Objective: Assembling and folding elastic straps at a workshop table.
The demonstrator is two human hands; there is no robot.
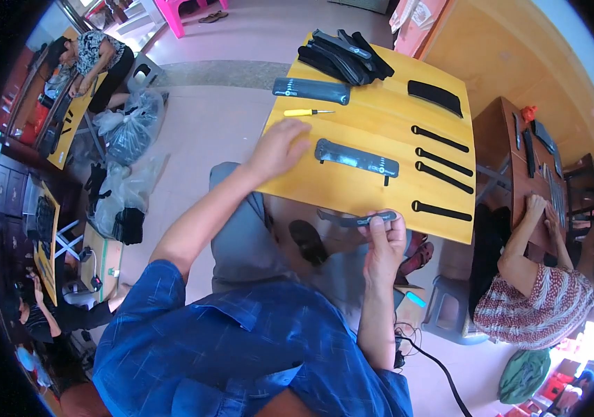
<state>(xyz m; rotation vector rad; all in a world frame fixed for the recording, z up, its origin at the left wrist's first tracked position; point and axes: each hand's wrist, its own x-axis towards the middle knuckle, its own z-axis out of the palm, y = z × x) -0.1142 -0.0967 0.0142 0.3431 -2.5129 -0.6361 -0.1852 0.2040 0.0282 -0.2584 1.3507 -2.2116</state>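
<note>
Bright; glare lwr R; L hand prob. blurred; edges bent, rim dark.

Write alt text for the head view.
The right hand holds a dark strip near a yellow table; the left hand, blurred, is over its left side. Flat dark pieces, four black straps and a yellow-handled screwdriver lie on the table.

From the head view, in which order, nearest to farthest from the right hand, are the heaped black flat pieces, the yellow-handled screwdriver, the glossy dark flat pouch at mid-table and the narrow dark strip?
1. Narrow dark strip: held by right hand.
2. Glossy dark flat pouch: ahead, slightly left.
3. Yellow-handled screwdriver: farther, left.
4. Heaped black flat pieces: farthest ahead, slightly left.
</note>
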